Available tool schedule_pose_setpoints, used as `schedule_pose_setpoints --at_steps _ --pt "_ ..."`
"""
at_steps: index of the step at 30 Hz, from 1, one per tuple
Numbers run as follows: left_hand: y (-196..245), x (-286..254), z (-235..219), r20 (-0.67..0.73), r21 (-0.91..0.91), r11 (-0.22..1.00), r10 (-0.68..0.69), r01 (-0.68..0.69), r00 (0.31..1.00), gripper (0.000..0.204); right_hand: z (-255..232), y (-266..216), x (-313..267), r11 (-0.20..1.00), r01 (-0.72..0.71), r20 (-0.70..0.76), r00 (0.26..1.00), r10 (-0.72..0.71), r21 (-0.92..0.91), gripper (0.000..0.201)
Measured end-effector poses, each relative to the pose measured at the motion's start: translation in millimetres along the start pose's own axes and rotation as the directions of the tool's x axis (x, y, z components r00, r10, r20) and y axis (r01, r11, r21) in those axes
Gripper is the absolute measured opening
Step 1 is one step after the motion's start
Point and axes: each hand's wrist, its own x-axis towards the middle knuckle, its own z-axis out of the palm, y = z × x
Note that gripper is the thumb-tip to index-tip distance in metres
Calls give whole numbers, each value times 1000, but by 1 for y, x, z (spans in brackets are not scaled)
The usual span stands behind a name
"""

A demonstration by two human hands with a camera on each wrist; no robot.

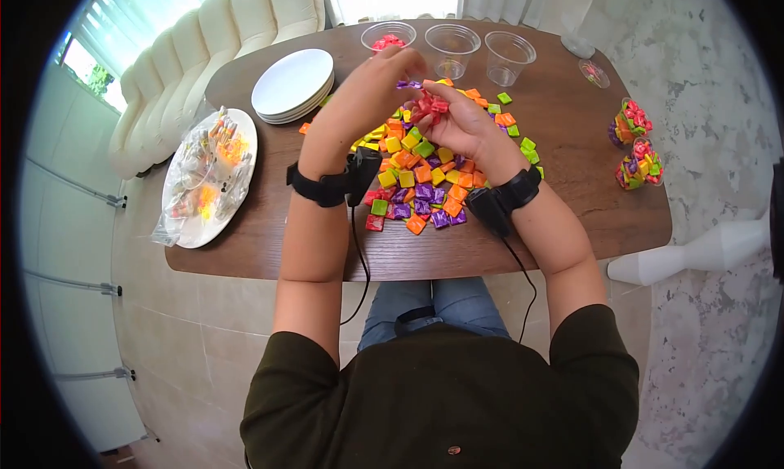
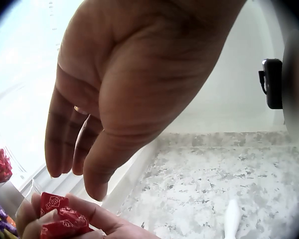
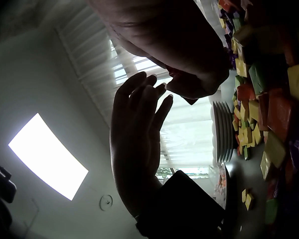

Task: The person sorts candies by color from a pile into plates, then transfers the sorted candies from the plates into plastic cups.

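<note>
Several red wrapped candies (image 1: 430,106) lie in my right hand (image 1: 464,130), its fingers curled up around them above the candy pile. In the left wrist view the red candies (image 2: 65,221) show between that hand's thumb and fingers. My left hand (image 1: 359,93) hovers just over them, fingers loosely bent downward, with nothing seen in its grasp. Beneath both hands spreads a pile of wrapped candies (image 1: 423,173) in yellow, orange, green, purple and red. A purple candy (image 1: 408,84) shows near the left fingertips. At the far side, a transparent cup (image 1: 388,38) contains red candies.
Two more transparent cups (image 1: 452,51) (image 1: 510,58) stand beside it. Stacked white plates (image 1: 292,81) and an oval platter (image 1: 196,239) bearing plastic bags (image 1: 216,171) are on the left. Two cups of mixed candies (image 1: 632,122) (image 1: 641,165) stand near the table's right edge.
</note>
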Motion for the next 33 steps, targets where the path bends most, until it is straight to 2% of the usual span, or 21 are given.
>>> schedule_pose_setpoints --at_steps 3,4,7,8,10,12,15,16,18,21,24,27,30,33 --pt "-9 -9 -23 -73 96 994 -37 44 997 27 2 -12 -3 992 76 -27 997 -79 -101 14" --pt "-8 -13 -32 -83 101 986 -125 133 989 25 4 -18 -5 988 108 -30 993 -112 -109 12" --pt "-10 -24 -55 -186 123 980 -129 154 974 23 3 -50 -3 960 207 18 978 -208 -190 13" --pt "-18 -25 -58 -210 141 983 -87 118 974 23 3 -65 0 941 244 34 969 -243 -236 13" --pt "-22 -30 -62 -255 174 980 -50 97 966 22 8 -86 12 873 338 32 936 -350 -351 14" --pt "-21 -32 -67 -269 180 980 -29 80 963 23 15 -110 27 752 436 18 870 -493 -494 16" --pt "-11 -38 -73 -232 105 983 -125 153 965 24 18 -136 54 310 278 42 802 -595 -909 18" --pt "-8 -39 -76 -228 98 981 -141 167 963 26 11 -145 66 72 189 107 787 -608 -979 18" --pt "-3 -42 -80 -236 79 975 -184 208 954 27 1 -152 82 -395 -26 231 777 -586 -918 18" --pt "0 -46 -86 -232 68 970 -212 233 949 28 -6 -157 95 -582 -147 129 904 -407 -800 18" --pt "0 -48 -89 -238 64 972 -204 225 950 28 -14 -154 103 -652 -134 106 943 -315 -746 17" --pt "-1 -50 -89 -240 67 973 -200 222 950 29 -17 -151 104 -570 -174 16 950 -312 -803 19" --pt "-5 -50 -88 -242 79 973 -194 219 951 29 -18 -150 104 -662 -140 118 937 -330 -736 23" --pt "-6 -50 -87 -233 85 971 -199 224 952 30 -14 -149 101 -668 -135 163 917 -363 -732 25"
